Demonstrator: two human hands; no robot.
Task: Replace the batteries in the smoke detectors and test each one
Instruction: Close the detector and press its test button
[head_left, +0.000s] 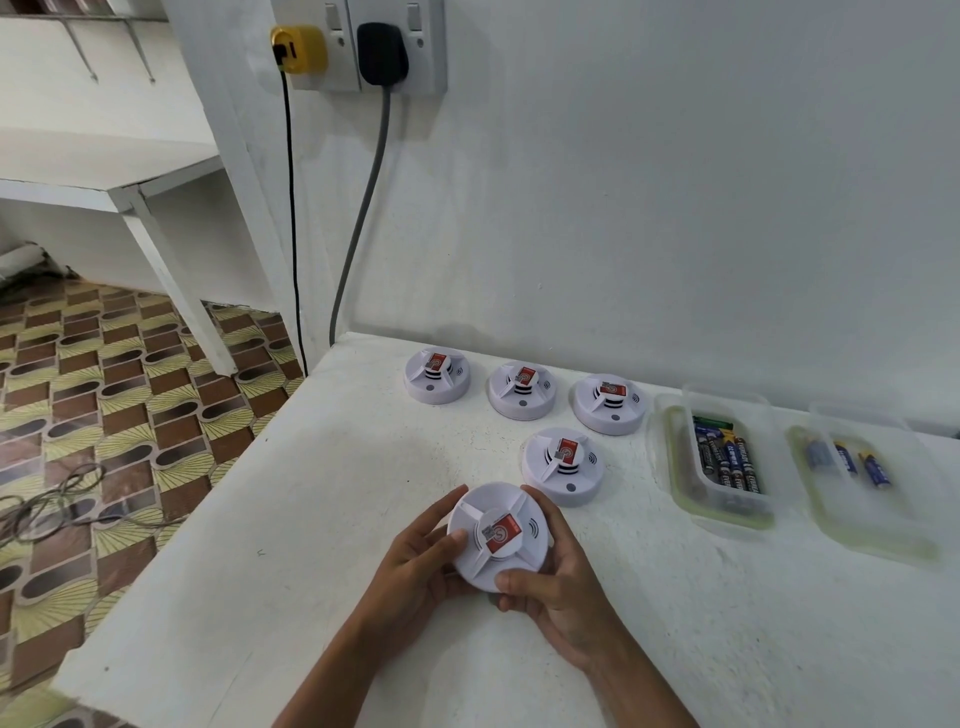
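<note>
Gripped by left hand (415, 558) and right hand (558, 584): round, smooth white plastic smoke detector (497, 538), above rough white worktop (311, 545).

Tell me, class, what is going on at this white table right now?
A person holds one white smoke detector in both hands, the left hand and the right hand gripping its rim just above the table. Four more detectors sit on the table: three in a row by the wall and one nearer. To the right, one clear container holds dark batteries and another holds a few blue ones.
</note>
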